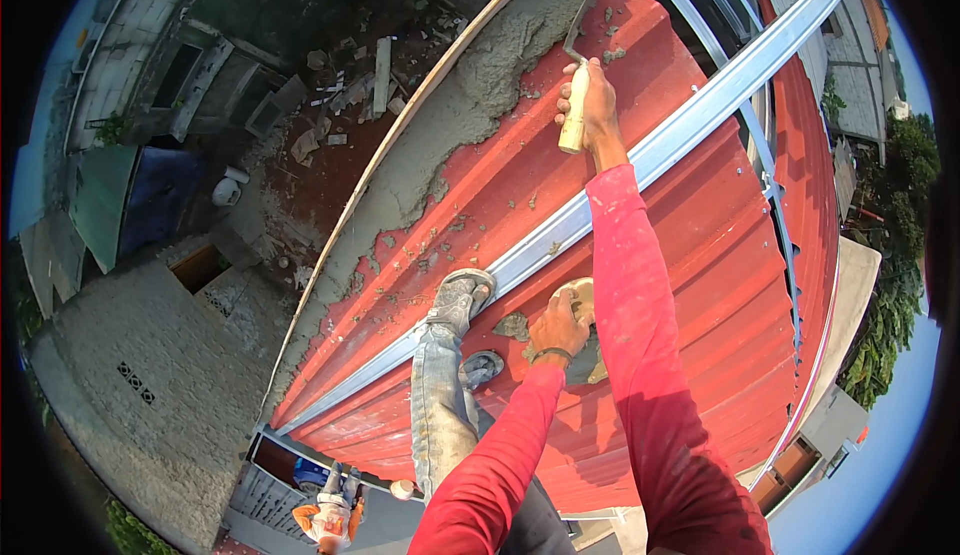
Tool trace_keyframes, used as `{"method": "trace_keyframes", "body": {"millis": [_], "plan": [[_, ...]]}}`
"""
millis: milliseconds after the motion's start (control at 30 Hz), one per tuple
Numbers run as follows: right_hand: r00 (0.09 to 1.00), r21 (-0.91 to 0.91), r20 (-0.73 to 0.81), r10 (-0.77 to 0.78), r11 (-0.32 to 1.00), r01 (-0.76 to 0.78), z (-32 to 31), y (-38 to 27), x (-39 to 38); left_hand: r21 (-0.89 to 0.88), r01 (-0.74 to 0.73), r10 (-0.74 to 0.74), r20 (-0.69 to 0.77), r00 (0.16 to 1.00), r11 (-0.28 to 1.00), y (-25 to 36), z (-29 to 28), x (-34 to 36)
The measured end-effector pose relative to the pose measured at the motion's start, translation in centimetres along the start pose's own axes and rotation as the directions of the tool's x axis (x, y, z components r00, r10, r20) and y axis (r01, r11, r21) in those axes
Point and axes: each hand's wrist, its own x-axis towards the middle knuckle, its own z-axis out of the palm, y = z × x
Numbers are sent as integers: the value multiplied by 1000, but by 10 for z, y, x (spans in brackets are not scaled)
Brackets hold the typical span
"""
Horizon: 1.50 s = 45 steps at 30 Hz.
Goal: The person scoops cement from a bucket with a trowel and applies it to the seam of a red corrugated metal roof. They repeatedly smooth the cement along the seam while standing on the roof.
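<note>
My right hand (598,110) is wrapped round the pale yellow handle of a trowel (575,105). Its thin bent shank reaches up toward wet grey mortar (400,180), spread in a long strip along the roof's left edge; the blade shows only as a thin line. Lower down, in front of my body, my left hand (560,327) has its fingers curled at a rounded beige, mortar-smeared thing (580,298), whose kind I cannot make out. Grey mortar (590,363) lies beneath that hand. Red ribbed roof sheet (700,255) carries scattered mortar crumbs.
A silver metal channel (680,140) crosses the roof diagonally, beside my sandalled foot (462,293). A thin board (345,210) edges the mortar, with a drop to a rubble-strewn yard (340,115) beyond. Metal framing (765,155) shows at right. Another person (330,523) is far below.
</note>
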Motion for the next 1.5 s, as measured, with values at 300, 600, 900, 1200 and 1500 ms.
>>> {"method": "trace_keyframes", "body": {"millis": [300,600,900,1200,1500], "plan": [[996,146,-53,74,987,-66,67,114,-54,-143,-134,108,-179,978,981,-39,57,12],[965,111,-192,180,981,-160,120,203,-140,-79,-130,119,-132,984,988,5,20,-3],[910,-393,-279,-307,901,183,49,-7,-16,-17,-17,18,28,999,1000,-2,9,-4],[879,-480,-299,-372,855,199,58,-54,15,-5,-32,32,-29,999,999,0,1,-1],[940,-68,-340,-19,998,-5,96,126,-71,-136,-140,111,-202,973,981,-27,46,4]]}}
